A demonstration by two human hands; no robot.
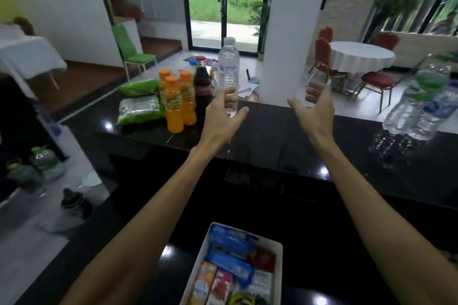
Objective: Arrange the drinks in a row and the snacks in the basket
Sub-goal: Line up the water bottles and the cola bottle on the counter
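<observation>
Black, glossy stone forms the counter [272,131], and on it, seen from the head camera, the left hand [220,116] grips a clear water bottle [228,67] by its lower part, fingers curled round the far side and thumb stretched along the near right side. The bottle stands upright with its cap on; whether its base touches the counter cannot be told. The right hand [314,104] is just to the right of it, apart from the bottle, fingers spread and loosely bent, holding nothing. Just left of the held bottle stands a dark cola bottle [202,84], and beside that three orange juice bottles [174,104] cluster close together. Two green snack packets [138,109] lie left of the juice at the counter's far-left end, one behind the other. At the counter's right end, well apart from the hands, several clear plastic bottles [418,111] stand in a blurred group. Near the bottom edge, between the forearms, a white basket [278,267] holds blue wrapped packets [230,240], a red packet [265,259] and small cartons [205,282].
</observation>
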